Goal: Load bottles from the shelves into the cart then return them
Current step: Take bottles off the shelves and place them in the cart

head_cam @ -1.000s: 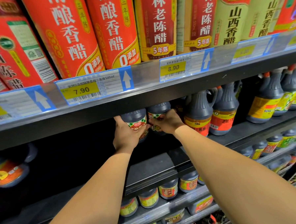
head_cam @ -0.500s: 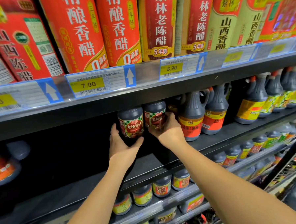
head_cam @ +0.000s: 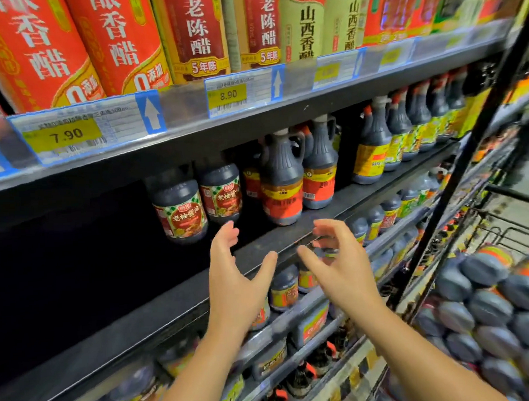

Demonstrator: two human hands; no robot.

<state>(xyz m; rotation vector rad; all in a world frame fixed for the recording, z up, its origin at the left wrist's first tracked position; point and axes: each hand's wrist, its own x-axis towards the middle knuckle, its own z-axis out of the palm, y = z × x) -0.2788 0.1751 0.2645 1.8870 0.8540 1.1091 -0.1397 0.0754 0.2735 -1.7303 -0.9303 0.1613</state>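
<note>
Upright and side by side on the black metal shelf [head_cam: 134, 317]: one squat dark sauce bottle with a red-and-green checked label [head_cam: 180, 211], and a matching second bottle [head_cam: 223, 192] at its 2 o'clock. At 3 o'clock of the pair, taller dark handled jugs with red labels [head_cam: 282, 187].

At 6 o'clock of the pair, clear of the glass: bare left hand [head_cam: 235, 283], fingers spread, gripping nothing. At 3 o'clock of it, bare right hand [head_cam: 342, 268], fingers loosely curved and blurred, likewise empty, hovering before the shelf edge.

At 4 o'clock, a black wire cart [head_cam: 505, 227] heaped with dark bottles [head_cam: 489, 308]. At 11 o'clock, a yellow 7.90 price tag [head_cam: 66, 135].
</note>
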